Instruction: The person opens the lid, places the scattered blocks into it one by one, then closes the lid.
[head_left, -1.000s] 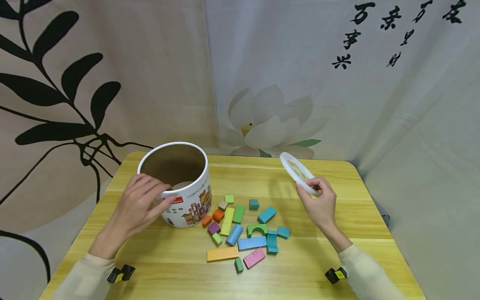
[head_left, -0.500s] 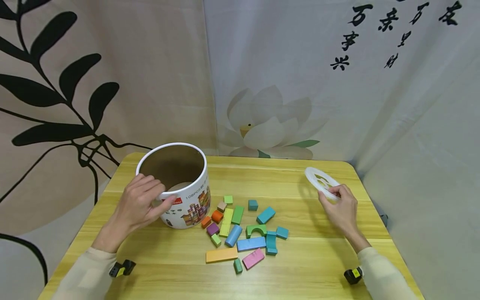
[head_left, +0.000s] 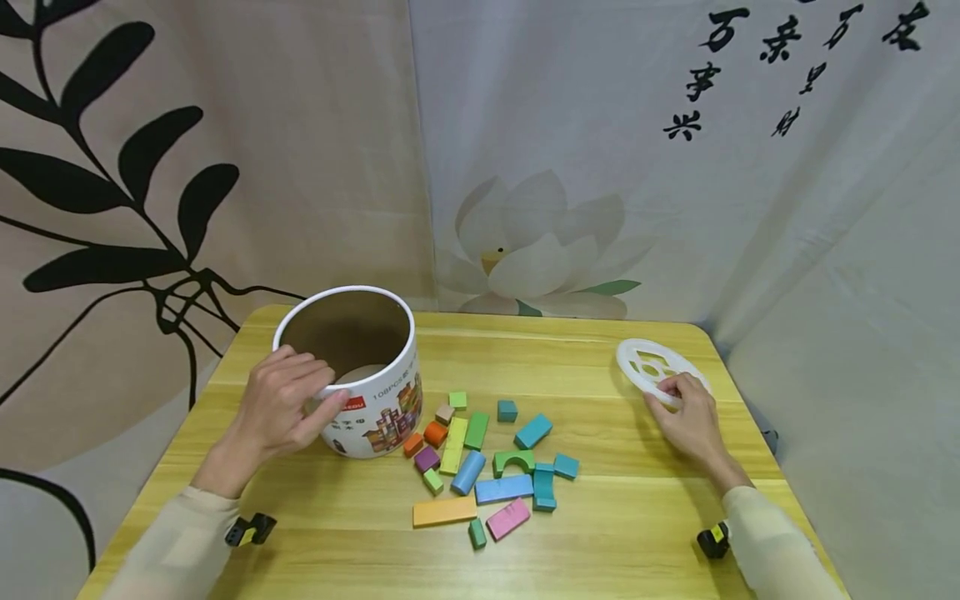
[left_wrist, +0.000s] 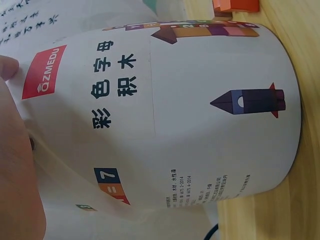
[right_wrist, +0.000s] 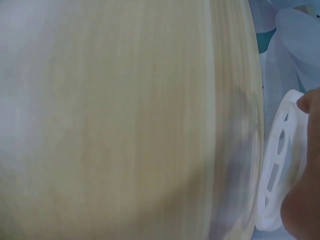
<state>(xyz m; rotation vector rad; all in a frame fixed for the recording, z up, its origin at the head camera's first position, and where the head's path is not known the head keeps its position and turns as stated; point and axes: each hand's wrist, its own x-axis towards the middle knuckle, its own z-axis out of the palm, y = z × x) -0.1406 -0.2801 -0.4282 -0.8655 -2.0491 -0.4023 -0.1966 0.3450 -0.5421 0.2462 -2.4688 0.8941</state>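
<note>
A white printed bucket [head_left: 375, 417] stands upright at the table's left, its top uncovered. My left hand [head_left: 285, 396] grips its near-left rim, fingers over the edge and thumb along the outside. The bucket's label and red logo [left_wrist: 45, 72] fill the left wrist view. On the right side of the table, my right hand [head_left: 688, 412] pinches the near edge of a round white lid [head_left: 641, 358] with cut-out shapes. The lid lies low and nearly flat close over the tabletop. In the right wrist view the lid [right_wrist: 272, 175] shows edge-on beside the thumb.
Several coloured wooden blocks lie loose in mid-table, among them a green arch [head_left: 514, 458], a yellow bar [head_left: 453, 446], an orange plank [head_left: 444, 512] and a pink block [head_left: 508, 518]. A patterned curtain [head_left: 555, 150] hangs behind the wooden table [head_left: 600, 542].
My right hand has carried the lid rightward and down, and the lid has gone from steeply tilted to nearly flat. The left hand, bucket and blocks stay in place.
</note>
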